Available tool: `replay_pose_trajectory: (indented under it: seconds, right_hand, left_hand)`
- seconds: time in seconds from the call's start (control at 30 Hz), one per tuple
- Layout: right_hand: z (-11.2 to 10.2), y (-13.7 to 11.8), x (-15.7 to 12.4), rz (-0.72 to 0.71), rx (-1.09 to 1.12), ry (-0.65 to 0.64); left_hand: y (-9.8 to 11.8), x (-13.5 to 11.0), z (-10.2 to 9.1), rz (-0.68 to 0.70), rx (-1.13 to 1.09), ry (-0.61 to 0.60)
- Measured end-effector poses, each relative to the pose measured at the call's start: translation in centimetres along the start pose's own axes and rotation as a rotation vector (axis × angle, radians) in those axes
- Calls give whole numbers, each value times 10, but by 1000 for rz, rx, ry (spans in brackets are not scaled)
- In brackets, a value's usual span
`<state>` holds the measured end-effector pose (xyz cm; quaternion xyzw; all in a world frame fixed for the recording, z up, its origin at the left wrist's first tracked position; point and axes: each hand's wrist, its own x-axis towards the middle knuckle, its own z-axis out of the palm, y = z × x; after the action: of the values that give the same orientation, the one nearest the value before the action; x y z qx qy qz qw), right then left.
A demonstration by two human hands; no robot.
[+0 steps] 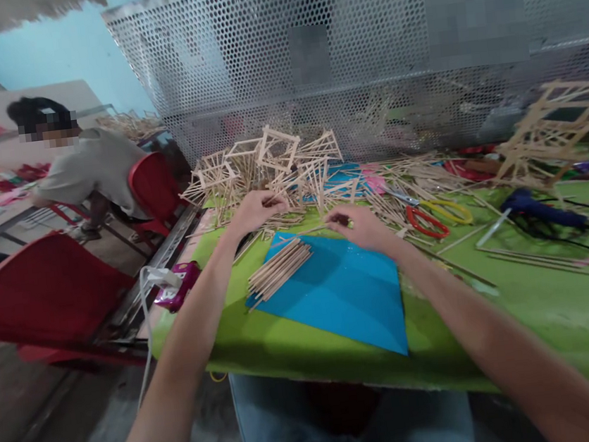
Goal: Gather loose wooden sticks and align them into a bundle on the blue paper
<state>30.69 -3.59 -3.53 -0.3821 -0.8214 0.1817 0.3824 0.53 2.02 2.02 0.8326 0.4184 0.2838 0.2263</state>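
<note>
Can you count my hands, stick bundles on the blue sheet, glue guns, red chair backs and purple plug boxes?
Bare hands, left hand and right hand: 2
Neat bundle of thin wooden sticks: 1
Dark-blue plastic glue gun: 1
Red plastic chair backs, near and far: 2
Purple plastic power strip: 1
Total: 7

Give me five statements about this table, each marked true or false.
1. A bundle of sticks lies on the blue sheet. True.
2. The right hand is nearer the scissors than the left hand is. True.
3. Both scissor handles are green. False: there is a red-orange handle and a yellow handle.
4. The table cover is red. False: the table cover is green.
5. At the picture's left, a person sits on a red chair. True.
</note>
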Motion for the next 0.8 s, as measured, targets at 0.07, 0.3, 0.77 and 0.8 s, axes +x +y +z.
replay_pose_trajectory:
  seconds: [0.07, 0.3, 0.77, 0.8]
  right_hand:
    - [-4, 6, 0, 72, 164, 139]
    - [0, 4, 7, 124, 524, 548]
    - [14, -23, 7, 204, 775, 547]
    - [15, -23, 7, 210, 809, 528]
  left_hand:
    - [3, -4, 10, 0, -85, 31]
    - [11, -13, 41, 54, -252, 75]
    - [44, -25, 78, -35, -667, -134]
    - [46, -26, 80, -54, -696, -147]
